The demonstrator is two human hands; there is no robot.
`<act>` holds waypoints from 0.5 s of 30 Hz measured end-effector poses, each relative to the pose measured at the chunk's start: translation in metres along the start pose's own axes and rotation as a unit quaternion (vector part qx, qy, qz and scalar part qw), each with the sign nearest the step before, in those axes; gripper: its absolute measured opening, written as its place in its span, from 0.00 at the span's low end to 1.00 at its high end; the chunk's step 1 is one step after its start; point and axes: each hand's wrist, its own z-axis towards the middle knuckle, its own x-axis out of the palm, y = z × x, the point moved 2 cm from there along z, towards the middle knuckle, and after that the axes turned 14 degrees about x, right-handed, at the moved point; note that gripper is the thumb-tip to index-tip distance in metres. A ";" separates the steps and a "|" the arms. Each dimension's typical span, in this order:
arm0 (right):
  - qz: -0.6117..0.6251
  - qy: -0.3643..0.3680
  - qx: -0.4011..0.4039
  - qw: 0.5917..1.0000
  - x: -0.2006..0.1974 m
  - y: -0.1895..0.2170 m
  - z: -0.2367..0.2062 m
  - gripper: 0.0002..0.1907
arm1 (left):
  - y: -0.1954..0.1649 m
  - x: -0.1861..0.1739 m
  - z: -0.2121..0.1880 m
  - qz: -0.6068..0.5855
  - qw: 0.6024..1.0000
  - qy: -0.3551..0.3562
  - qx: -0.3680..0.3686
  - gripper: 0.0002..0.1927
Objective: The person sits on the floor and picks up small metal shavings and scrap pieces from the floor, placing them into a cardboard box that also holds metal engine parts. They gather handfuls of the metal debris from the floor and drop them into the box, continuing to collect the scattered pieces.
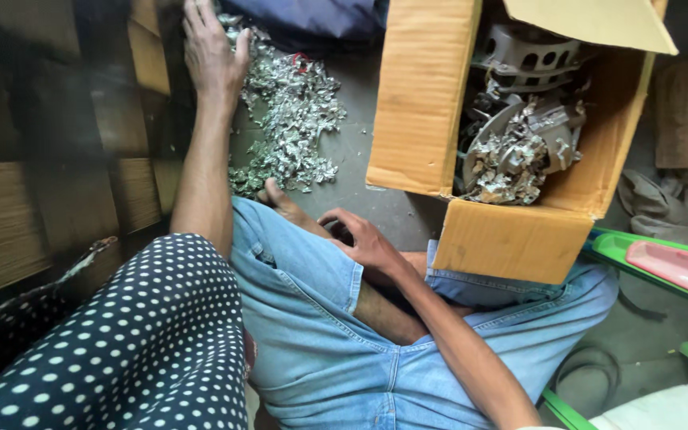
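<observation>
My left hand [213, 48] reaches far forward, fingers stretched flat, and rests at the left edge of a pile of small silvery metal scraps [292, 119] on the grey floor. My right hand [364, 239] lies on my folded leg in blue denim shorts [312, 318], fingers loosely bent and apart, with nothing seen in it. My bare foot [280, 201] pokes out just left of that hand. An open cardboard box [424, 95] stands ahead on the right, holding grey cast metal parts [531, 56] and more scraps [511, 163].
Wooden slats [57, 199] run along the left. A dark blue bag [320, 16] lies beyond the scrap pile. Green and pink plastic pieces [662, 263] and crumpled grey cloth [666, 203] sit at the right. My polka-dot sleeve [145, 342] fills the lower left.
</observation>
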 end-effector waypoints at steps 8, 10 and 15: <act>-0.088 0.007 0.039 0.995 0.004 -0.012 0.001 0.12 | 0.004 -0.003 -0.003 0.017 0.997 -0.053 0.043 0.34; -0.023 -0.008 -0.019 1.000 0.002 -0.007 -0.001 0.15 | 0.004 0.003 0.000 -0.027 0.994 -0.074 0.080 0.43; 0.019 0.014 0.004 1.000 0.001 -0.004 0.003 0.16 | -0.005 0.007 0.004 0.068 0.989 -0.062 0.114 0.56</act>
